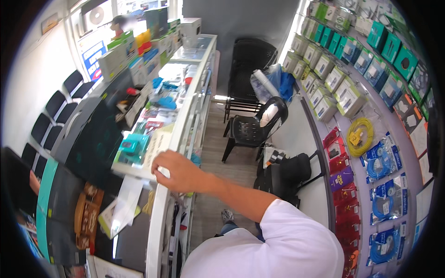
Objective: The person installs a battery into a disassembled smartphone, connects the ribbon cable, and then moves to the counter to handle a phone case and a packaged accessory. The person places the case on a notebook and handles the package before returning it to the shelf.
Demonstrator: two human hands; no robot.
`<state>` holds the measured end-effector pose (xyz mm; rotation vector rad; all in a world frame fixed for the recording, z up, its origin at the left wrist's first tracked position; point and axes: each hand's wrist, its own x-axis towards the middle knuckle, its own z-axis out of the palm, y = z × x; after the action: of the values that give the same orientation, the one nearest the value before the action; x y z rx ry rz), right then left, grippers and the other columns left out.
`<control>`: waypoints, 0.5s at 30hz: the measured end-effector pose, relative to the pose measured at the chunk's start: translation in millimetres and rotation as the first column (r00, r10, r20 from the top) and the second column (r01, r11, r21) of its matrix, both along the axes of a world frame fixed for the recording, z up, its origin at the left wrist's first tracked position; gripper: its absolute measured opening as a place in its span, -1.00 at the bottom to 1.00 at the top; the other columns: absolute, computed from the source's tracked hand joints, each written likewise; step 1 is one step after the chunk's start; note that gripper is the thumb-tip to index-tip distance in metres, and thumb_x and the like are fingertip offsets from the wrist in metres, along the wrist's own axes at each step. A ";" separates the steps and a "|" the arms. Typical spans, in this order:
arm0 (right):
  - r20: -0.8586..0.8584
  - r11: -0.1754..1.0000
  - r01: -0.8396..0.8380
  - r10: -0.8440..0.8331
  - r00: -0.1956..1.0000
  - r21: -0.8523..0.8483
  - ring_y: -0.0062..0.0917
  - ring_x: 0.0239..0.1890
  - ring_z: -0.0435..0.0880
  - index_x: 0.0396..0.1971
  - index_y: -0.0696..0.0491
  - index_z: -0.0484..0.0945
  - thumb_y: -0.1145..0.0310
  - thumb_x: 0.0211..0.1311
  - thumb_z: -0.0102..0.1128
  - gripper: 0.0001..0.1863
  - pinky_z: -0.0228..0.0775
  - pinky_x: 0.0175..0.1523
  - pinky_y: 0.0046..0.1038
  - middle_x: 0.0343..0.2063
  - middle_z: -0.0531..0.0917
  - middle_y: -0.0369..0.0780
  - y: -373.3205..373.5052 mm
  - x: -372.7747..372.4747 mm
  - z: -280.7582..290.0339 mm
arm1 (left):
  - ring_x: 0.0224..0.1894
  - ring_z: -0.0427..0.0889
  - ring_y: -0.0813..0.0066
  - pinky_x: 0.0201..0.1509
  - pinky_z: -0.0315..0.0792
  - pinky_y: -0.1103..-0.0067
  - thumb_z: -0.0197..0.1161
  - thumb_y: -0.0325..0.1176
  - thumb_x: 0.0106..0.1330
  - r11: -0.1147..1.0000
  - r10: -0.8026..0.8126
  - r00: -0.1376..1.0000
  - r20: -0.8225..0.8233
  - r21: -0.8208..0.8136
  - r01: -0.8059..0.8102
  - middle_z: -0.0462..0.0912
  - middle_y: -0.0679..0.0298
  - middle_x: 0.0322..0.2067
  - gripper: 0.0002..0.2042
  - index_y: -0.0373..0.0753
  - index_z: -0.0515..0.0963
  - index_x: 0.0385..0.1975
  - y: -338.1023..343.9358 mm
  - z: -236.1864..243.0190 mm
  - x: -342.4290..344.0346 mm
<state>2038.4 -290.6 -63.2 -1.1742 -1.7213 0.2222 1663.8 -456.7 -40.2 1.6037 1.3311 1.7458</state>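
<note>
My right hand point(175, 170) reaches leftward across my body to the white-framed edge of a glass display counter point(182, 119). Its fingers are curled, with thumb and forefinger close together around a small white patch; whether that is a held thing or the counter edge behind, I cannot make out. Just beyond the hand, a cream card with print point(159, 144) lies on the counter top beside a teal box point(133, 144). Nearer me, a white paper sheet point(126, 199) lies left of the counter frame. My left hand is out of view.
Packaged accessories hang on the right wall, among them a coiled yellow cable point(359, 137) and blue cables in bags point(383, 199). A black plastic chair point(250, 132) stands in the aisle before stacked chairs point(252, 55). A brown wooden object point(88, 215) sits at lower left.
</note>
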 end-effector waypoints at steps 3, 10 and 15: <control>-0.198 0.983 0.012 -0.048 0.979 -0.183 -0.20 -0.34 0.61 -0.36 0.09 0.57 0.32 0.37 0.15 -0.84 0.45 -0.15 -0.19 -0.45 0.61 -0.12 -50.3 85.8 -26.5 | -0.21 0.50 0.29 0.02 0.40 0.35 0.14 -0.11 0.59 0.803 -0.529 0.818 0.225 -0.178 0.568 0.48 0.14 -0.29 -0.69 -0.25 0.48 -0.27 39.4 2.4 121.1; -0.367 0.730 0.063 -0.413 0.834 -0.680 -0.48 -0.44 0.62 -0.33 0.12 0.59 0.14 0.60 -0.08 -0.60 0.47 -0.21 -0.37 -0.49 0.69 -0.24 -154.5 243.8 -86.8 | -0.11 0.55 0.23 0.07 0.42 0.33 0.14 0.02 0.59 0.333 -0.892 0.447 0.067 -0.572 0.750 0.63 0.10 -0.21 -0.64 -0.19 0.60 -0.10 128.7 -27.1 387.7; -0.367 0.684 0.126 -0.526 0.767 -0.718 -0.56 -0.31 0.66 -0.22 0.14 0.63 0.11 0.69 -0.08 -0.57 0.51 -0.07 -0.43 -0.40 0.71 -0.28 -156.2 330.9 -89.3 | -0.07 0.63 0.35 0.14 0.43 0.48 0.29 -0.36 0.48 0.185 -0.980 0.199 -0.005 -0.393 0.901 0.70 0.21 -0.18 -0.84 -0.28 0.71 -0.11 174.0 -68.1 567.1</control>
<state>2369.3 -446.8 -152.5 -1.7163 -0.8636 0.9124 2230.9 -282.7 -108.3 1.8330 0.3033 0.4653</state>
